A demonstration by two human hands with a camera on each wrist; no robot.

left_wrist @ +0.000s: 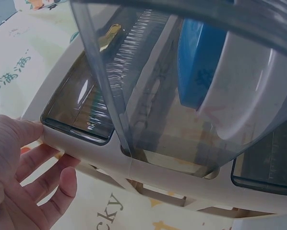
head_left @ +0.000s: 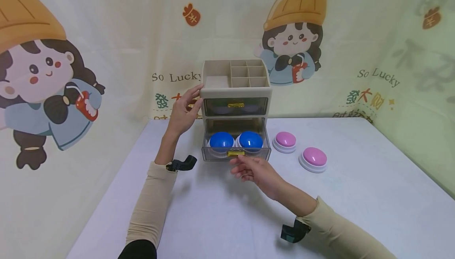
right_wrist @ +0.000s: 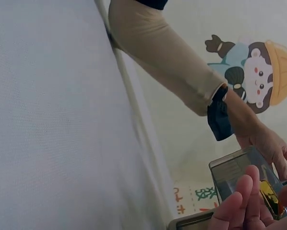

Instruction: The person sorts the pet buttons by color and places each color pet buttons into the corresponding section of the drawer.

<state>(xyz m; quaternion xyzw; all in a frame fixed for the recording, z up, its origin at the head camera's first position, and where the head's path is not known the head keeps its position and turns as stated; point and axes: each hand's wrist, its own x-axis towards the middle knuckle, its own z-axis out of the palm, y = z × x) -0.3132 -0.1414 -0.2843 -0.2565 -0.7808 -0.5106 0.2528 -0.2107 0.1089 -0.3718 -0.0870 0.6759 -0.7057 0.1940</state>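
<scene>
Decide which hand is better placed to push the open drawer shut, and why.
Probably the right hand: it is at the gold handle of the open drawer, while the left hand touches the organizer's side.

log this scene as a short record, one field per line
left hand: touching the left side of the organizer
right hand: at the golden handle of the open drawer
open drawer contents: two blue-topped buttons
upper drawer: closed
table: two pink-topped buttons, right of the organizer

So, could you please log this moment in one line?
left hand: touches organizer side; right hand: at lower handle; lower drawer: open, two blue domes inside
</scene>
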